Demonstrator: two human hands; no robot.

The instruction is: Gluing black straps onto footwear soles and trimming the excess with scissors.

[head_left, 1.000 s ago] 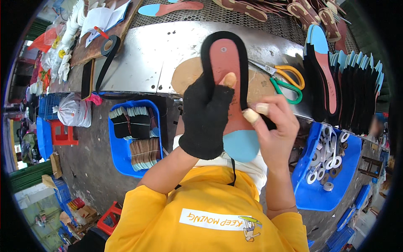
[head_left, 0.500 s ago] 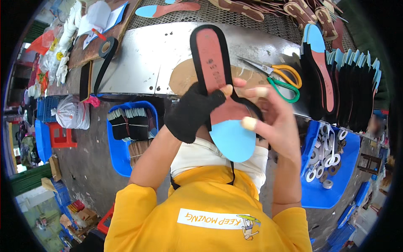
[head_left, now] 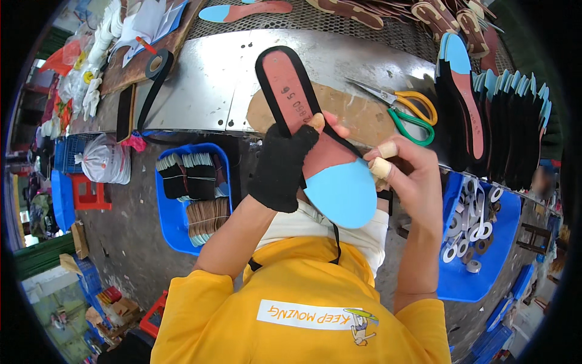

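Observation:
My left hand, in a black fingerless glove, is closed around the middle of a shoe insole. The insole is reddish-pink at the narrow end and light blue at the broad end, and it tilts up to the left. A black strip borders its narrow end and runs down its right side. With taped thumb and finger, my right hand pinches the black strip at the insole's right edge, near the blue part. Beyond my right hand, scissors with one orange and one green handle lie on the metal table.
Bordered insoles stand in a row at the right. A black tape roll lies at the left. Blue bins stand below the table: one holds bundled insoles, the other tape rolls. Brown insoles are piled at the back.
The insole has tilted further left at its narrow end, with its blue end shifting right. My right hand has moved slightly right and now pinches the strip at the edge.

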